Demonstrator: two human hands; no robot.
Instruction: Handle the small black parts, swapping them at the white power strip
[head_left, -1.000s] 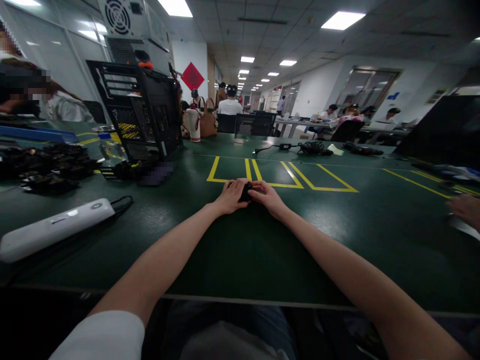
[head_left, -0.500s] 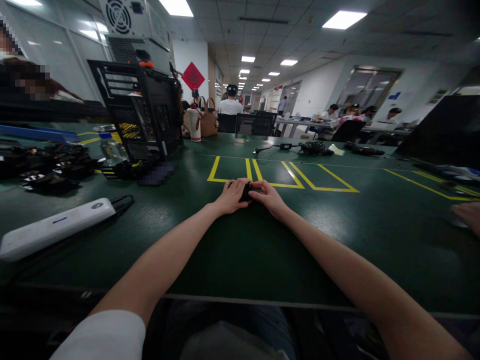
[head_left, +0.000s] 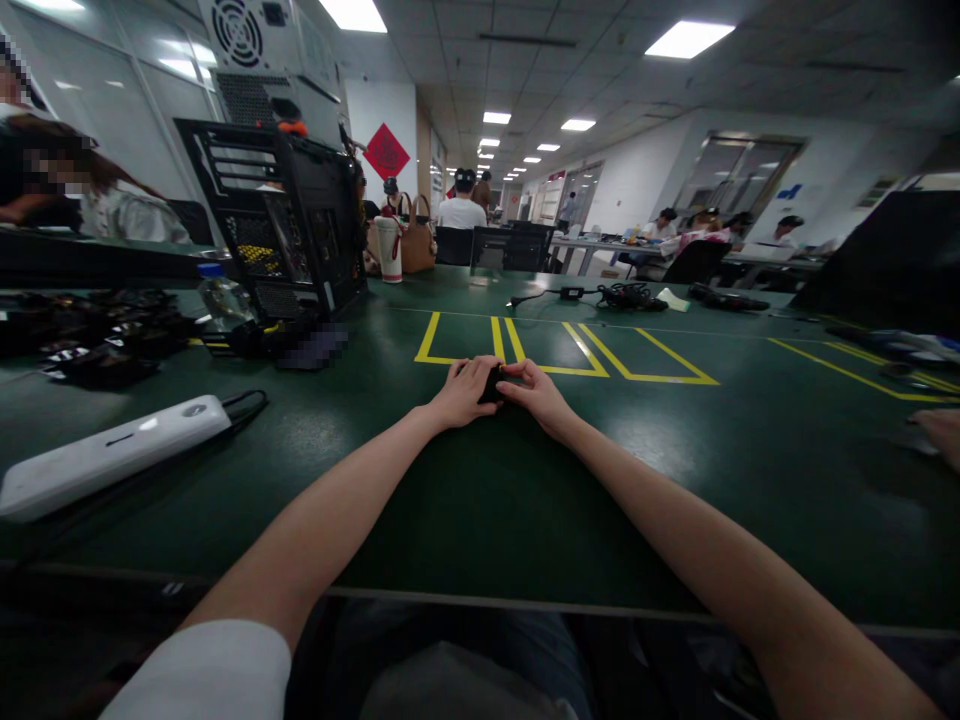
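A small black object (head_left: 492,384) rests at the middle of the green table (head_left: 517,510), just in front of the yellow tape outlines. Wrapped over its left side is my left hand (head_left: 466,392), fingers curled and closed on it. From the right, my right hand (head_left: 536,393) pinches the object's edge between thumb and fingers. A tiny yellow spot shows by the right fingertips. Most of the object is covered by my hands, so its exact kind cannot be made out.
Left of my arm lies a white power-strip-like device (head_left: 120,455) with a black cord. Behind it stand a water bottle (head_left: 223,300), black parts (head_left: 97,340) and an open computer case (head_left: 300,220). Cables (head_left: 630,296) lie at the back. Another person's hand (head_left: 941,432) is at the right edge.
My hands and the black object look the same. At the far left, a blue bar over the table has gone from view and people there have shifted.
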